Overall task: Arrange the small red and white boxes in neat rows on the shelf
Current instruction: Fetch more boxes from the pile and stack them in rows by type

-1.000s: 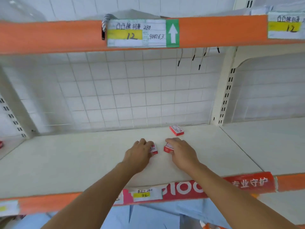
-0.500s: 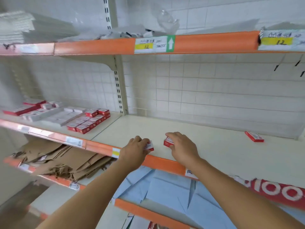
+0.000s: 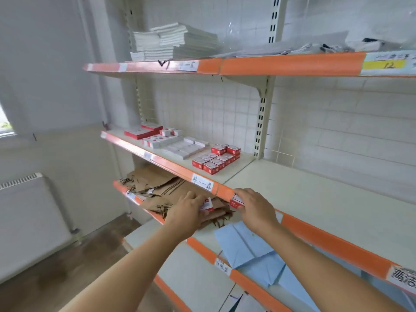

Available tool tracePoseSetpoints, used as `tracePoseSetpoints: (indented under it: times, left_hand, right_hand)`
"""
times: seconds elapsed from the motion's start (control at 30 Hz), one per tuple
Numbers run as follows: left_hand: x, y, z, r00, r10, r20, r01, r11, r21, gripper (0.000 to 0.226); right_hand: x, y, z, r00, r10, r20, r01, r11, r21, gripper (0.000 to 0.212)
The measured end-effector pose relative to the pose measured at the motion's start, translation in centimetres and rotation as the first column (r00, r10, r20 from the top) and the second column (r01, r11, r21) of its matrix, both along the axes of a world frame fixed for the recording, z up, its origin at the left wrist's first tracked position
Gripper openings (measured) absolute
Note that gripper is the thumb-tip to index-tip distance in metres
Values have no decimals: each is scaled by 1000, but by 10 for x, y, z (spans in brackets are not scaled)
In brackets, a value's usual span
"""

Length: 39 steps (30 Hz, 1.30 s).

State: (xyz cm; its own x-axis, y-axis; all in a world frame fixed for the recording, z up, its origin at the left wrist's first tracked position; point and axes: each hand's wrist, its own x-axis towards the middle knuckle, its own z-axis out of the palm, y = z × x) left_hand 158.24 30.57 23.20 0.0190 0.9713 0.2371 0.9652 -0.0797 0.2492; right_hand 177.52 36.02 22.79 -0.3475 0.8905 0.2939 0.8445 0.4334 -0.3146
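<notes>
One small red and white box (image 3: 207, 204) pinched in left hand (image 3: 188, 210), another (image 3: 236, 202) in right hand (image 3: 254, 208), both in mid-air off the shelf edge (image 3: 225, 189), short of the neat rows (image 3: 216, 159): liable to slip floorward or knock those rows askew.

The shelf (image 3: 315, 199) looks like cream painted metal, smooth and matt, with a glossy orange plastic strip (image 3: 326, 239) along its front edge carrying paper labels (image 3: 202, 182), one handwritten. The small red and white boxes (image 3: 216, 159) appear to be printed card with a slight sheen, the one in the left hand (image 3: 186, 212) and the one in the right hand (image 3: 254, 208) alike, while the flattened bags (image 3: 157, 188) below are rough brown paper and the folded sheets (image 3: 254, 251) beside them are matt pale blue paper. Behind stands white coated wire grid (image 3: 213, 113), and the floor (image 3: 56, 266) looks like dull, worn wood.
</notes>
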Motion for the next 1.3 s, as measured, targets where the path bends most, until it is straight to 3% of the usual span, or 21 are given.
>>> tracePoseSetpoints:
  times: [0.13,0.47,0.77,1.0,1.3]
  left_hand:
    - [-37,19,-1,995,68,-71,-67,998,17,38]
    - [-83,116,5,998,64,4,-64,997,37,42]
    - [-98,207,4,999,-22,33,21,999,29,41]
    - [-124,288,8,984,-176,21,176,984,-5,39]
    - [-134,334,8,948,-299,109,298,954,23,40]
  right_hand:
    - [-41,31,1,999,39,-12,-39,999,-2,50]
    - [-79,132,8,987,9,-162,-11,1000,-11,50]
    - [-82,205,1,966,-173,-194,177,984,7,51]
    - [-93,258,-2,895,-389,-217,399,917,1,46]
    - [-105,283,-8,856,-487,-171,498,867,24,44]
